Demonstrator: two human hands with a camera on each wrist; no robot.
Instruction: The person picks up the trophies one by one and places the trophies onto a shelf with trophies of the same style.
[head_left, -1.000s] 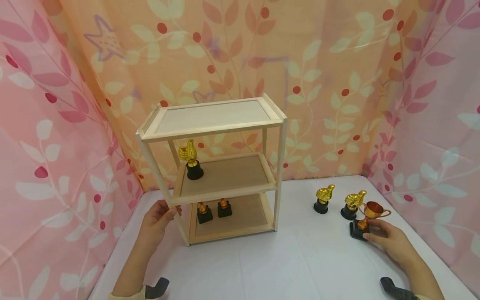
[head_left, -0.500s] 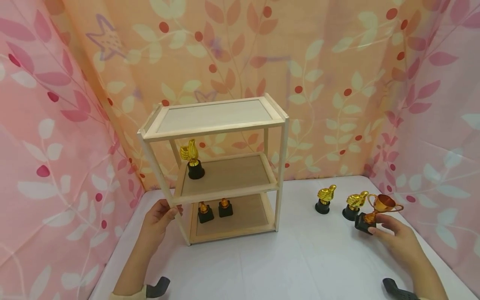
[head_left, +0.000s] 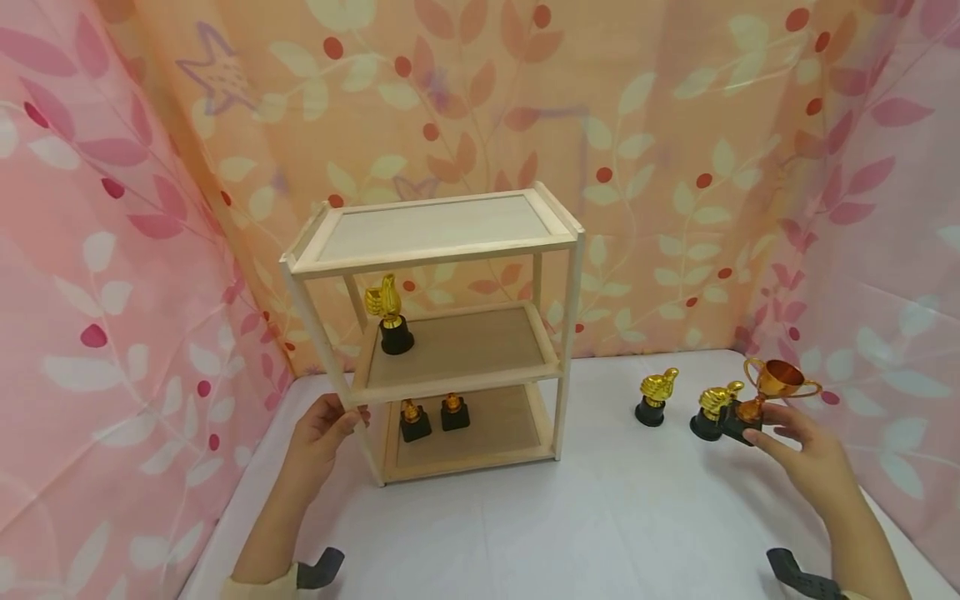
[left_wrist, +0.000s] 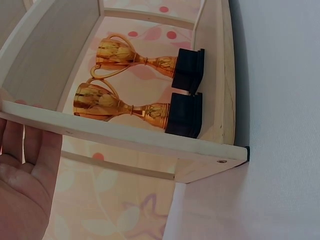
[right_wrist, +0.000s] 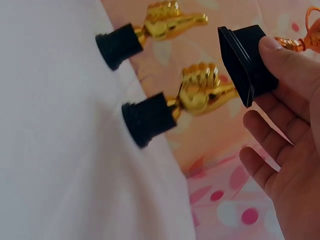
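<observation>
My right hand (head_left: pixel 806 454) pinches a gold two-handled trophy cup (head_left: pixel 778 379) by its black base, tilted and raised off the table; the underside of that base (right_wrist: pixel 240 65) shows in the right wrist view. Behind it stand two gold thumbs-up trophies (head_left: pixel 657 390) (head_left: pixel 708 408) on round black bases. My left hand (head_left: pixel 317 446) grips the near left post of a three-tier wooden shelf (head_left: pixel 442 387), thumb in front and fingers behind. Two trophy cups (left_wrist: pixel 120 52) (left_wrist: pixel 95 102) stand on its bottom tier, and one thumbs-up trophy (head_left: pixel 390 312) on the middle tier.
A white cloth (head_left: pixel 600 517) covers the table. Floral curtains (head_left: pixel 637 125) close in the back and both sides, the right one near my right hand. The shelf's top tier (head_left: pixel 435 229) has low raised side rails.
My right hand has lifted the trophy cup off the table, up and to the right, and tilted it. My left hand keeps its grip on the post. The head view has shifted slightly.
</observation>
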